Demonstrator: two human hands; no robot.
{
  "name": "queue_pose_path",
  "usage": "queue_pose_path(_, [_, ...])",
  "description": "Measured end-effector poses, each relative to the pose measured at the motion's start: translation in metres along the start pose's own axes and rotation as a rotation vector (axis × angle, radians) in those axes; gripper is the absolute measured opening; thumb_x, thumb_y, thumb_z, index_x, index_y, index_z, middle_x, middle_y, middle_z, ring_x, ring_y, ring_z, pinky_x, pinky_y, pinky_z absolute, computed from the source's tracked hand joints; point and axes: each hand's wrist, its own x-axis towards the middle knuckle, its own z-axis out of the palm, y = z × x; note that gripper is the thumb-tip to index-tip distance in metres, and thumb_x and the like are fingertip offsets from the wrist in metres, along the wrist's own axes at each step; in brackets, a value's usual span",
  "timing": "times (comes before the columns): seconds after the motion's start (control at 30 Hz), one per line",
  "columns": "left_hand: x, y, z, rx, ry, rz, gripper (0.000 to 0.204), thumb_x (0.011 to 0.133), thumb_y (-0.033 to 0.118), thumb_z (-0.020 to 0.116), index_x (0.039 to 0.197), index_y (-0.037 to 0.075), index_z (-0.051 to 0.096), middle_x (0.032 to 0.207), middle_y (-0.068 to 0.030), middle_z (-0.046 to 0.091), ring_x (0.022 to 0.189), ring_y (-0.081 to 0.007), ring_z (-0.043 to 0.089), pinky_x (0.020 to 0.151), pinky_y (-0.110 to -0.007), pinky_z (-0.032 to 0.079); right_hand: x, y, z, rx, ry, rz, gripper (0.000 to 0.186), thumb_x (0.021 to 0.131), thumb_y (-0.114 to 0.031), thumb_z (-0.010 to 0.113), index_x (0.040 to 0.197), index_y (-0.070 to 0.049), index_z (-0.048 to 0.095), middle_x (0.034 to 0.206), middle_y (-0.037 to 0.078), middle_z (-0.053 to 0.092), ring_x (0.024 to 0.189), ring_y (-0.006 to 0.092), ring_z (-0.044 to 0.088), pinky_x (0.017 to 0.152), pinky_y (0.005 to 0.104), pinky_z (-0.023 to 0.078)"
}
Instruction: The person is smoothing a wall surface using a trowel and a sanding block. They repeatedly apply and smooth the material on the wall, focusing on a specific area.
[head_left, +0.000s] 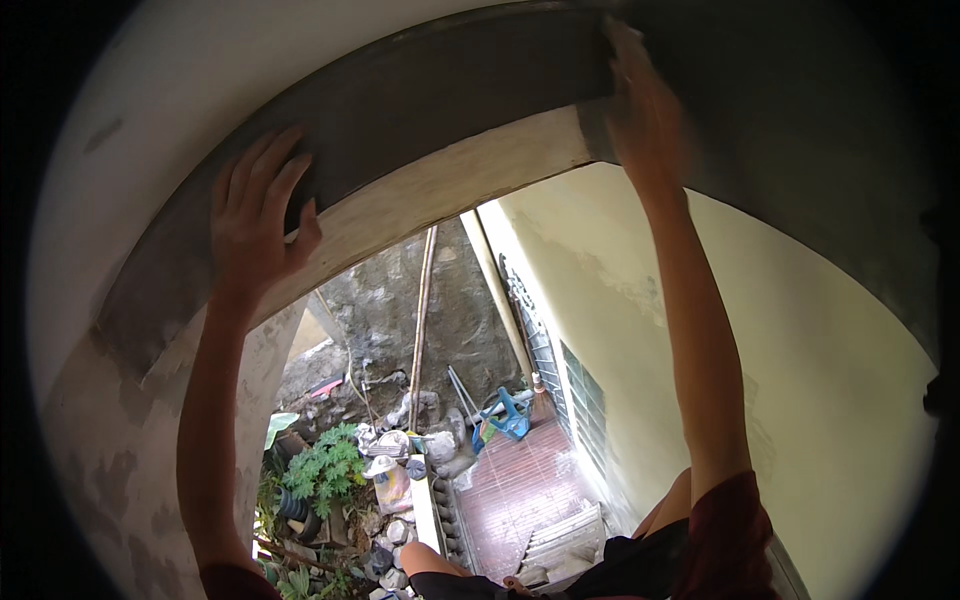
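Note:
Overhead, a long dark grey strip (pixel 430 100) runs along a pale, arched-looking edge, bent by the lens. My left hand (pixel 258 210) lies against its left part, fingers stretched out and apart. A small black patch shows between thumb and forefinger; I cannot tell whether it is a thing or a shadow. Raised higher, my right hand (pixel 645 115) is by the strip's right end, next to a dark surface (pixel 780 110). Motion smears its fingers, and whether anything is in them is hidden. Below the strip runs a bare, pale band (pixel 460 165).
Far below lie a reddish tiled floor (pixel 515 480), a blue plastic thing (pixel 510 418) and a broom (pixel 541 400). Green plants (pixel 325 468) and stones stand at the lower left. Long poles (pixel 424 320) lean on a grey wall (pixel 375 300). A cream wall (pixel 810 370) rises at right.

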Motion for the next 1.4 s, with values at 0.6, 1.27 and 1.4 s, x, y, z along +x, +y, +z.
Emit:
queue_pose_path(0.6, [-0.001,0.000,0.002,0.033,-0.007,-0.045,0.049,0.075,0.010,0.061,0.124,0.009,0.055,0.136,-0.0117,0.054,0.124,-0.0329,0.052,0.101,-0.049,0.040,0.010,-0.009,-0.010,-0.079,0.108,-0.107,0.049,0.089,0.011,0.051,0.135,-0.007,0.053,0.122,0.015,0.064,0.103,0.0269,0.068,0.073,0.0291,0.054])
queue_pose_path(1.27, [-0.003,0.001,0.008,0.032,0.046,-0.085,0.047,0.079,0.012,0.061,0.125,0.005,0.055,0.135,-0.0116,0.054,0.123,-0.0321,0.052,0.100,-0.049,0.041,-0.015,-0.009,-0.006,-0.062,0.017,-0.025,0.048,0.087,0.013,0.049,0.132,-0.003,0.053,0.131,0.019,0.057,0.125,0.0336,0.052,0.098,0.0400,0.046])
queue_pose_path(1.4, [-0.003,-0.001,0.011,0.023,0.033,-0.091,0.046,0.079,0.012,0.061,0.124,0.005,0.055,0.135,-0.0111,0.054,0.124,-0.0313,0.051,0.102,-0.048,0.040,0.003,-0.014,0.048,-0.434,0.100,0.122,0.038,0.094,-0.002,0.049,0.131,-0.006,0.055,0.137,0.017,0.053,0.123,0.0360,0.053,0.100,0.0399,0.046])
